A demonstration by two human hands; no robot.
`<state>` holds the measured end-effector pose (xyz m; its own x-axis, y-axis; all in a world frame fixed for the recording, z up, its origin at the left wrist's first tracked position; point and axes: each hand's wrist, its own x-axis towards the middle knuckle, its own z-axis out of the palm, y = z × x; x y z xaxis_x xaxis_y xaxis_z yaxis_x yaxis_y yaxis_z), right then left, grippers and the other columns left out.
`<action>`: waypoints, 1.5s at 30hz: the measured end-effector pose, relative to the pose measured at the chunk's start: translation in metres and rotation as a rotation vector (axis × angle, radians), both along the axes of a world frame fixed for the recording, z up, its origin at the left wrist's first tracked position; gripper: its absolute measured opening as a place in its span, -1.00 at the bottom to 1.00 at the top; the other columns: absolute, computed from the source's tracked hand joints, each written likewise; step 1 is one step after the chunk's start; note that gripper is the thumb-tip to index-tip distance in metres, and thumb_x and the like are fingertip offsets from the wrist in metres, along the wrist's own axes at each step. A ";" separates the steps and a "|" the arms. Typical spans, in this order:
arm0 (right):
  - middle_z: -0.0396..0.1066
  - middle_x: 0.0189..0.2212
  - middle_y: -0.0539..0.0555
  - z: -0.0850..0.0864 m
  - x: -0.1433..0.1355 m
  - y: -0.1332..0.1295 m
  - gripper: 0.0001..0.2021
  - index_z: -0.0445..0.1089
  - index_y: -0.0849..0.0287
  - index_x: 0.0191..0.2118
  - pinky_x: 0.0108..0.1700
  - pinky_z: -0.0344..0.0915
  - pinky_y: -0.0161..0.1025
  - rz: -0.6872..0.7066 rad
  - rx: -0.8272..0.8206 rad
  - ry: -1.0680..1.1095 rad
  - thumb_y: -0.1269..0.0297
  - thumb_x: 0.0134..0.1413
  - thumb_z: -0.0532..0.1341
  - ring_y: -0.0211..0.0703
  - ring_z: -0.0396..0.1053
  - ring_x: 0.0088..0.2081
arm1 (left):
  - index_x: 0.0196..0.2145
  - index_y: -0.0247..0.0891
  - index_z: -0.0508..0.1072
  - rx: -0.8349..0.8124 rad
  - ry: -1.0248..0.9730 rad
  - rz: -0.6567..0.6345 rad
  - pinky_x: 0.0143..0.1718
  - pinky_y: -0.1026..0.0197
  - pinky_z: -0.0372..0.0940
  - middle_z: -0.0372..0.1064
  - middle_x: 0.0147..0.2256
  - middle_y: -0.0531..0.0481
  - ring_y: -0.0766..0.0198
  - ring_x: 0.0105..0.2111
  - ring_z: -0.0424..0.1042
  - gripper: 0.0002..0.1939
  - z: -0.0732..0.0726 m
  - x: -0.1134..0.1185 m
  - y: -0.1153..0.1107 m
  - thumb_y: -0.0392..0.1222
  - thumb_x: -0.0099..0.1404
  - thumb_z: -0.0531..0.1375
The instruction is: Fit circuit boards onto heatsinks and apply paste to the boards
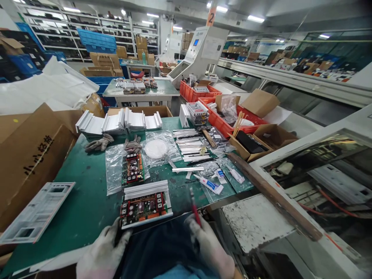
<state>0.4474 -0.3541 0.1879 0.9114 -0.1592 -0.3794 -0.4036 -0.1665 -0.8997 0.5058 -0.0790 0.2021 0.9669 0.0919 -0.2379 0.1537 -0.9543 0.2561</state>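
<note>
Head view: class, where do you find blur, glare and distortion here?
Head view, low centre: the red-handled tool in the right hand blurs towards its tip; head view, top: ceiling lamps burn out to white; head view, mid-table: a clear bag shows glints; head view, left edge: wide-angle stretch seems to skew the carton.

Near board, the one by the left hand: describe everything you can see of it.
The near board is a green circuit board crowded with orange and red-and-black parts, pale square blocks at both ends and small round pieces between. It sits component side up in a pale frame, metal-looking, with a ridged rail along the far side and narrower near and right edges. It lies slightly turned at the table's near edge. The left hand is at its near left corner; its grip is unclear.
</note>
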 end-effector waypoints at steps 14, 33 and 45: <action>0.35 0.08 0.20 0.052 0.028 -0.030 -0.77 0.37 0.15 -0.05 -0.01 0.27 -0.12 0.259 -0.763 -0.048 0.30 0.20 0.13 0.04 0.42 -0.03 | 0.04 -0.05 0.47 -0.047 -0.157 -0.078 -0.31 0.14 0.39 0.51 -0.07 -0.04 0.02 -0.14 0.51 -0.50 -0.019 -0.006 0.017 0.12 0.31 -0.05; 0.50 -0.18 0.18 0.063 0.186 -0.050 -0.91 0.60 0.12 -0.32 -0.14 0.22 -0.19 0.547 -1.285 -0.287 0.29 0.12 0.31 0.01 0.41 -0.14 | 0.06 -0.18 0.44 -0.134 0.067 0.070 -0.02 0.07 0.32 0.48 0.02 -0.12 -0.05 0.04 0.43 -0.31 0.048 0.032 -0.009 0.29 0.21 -0.09; 0.52 -0.41 0.06 0.067 0.087 -0.045 -0.64 0.40 0.13 -0.27 -0.29 0.35 -0.23 0.110 -0.299 -0.454 -0.01 0.29 0.01 -0.10 0.47 -0.37 | -0.10 -0.09 0.52 -0.062 0.195 0.033 -0.21 0.11 0.28 0.57 -0.22 -0.11 -0.05 -0.11 0.50 -0.46 0.053 0.051 -0.013 0.28 0.23 0.00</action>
<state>0.5344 -0.3987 0.2551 0.9902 -0.0943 0.1026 0.0480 -0.4607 -0.8863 0.5567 -0.0919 0.2552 0.8987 0.1020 -0.4266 0.2368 -0.9315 0.2762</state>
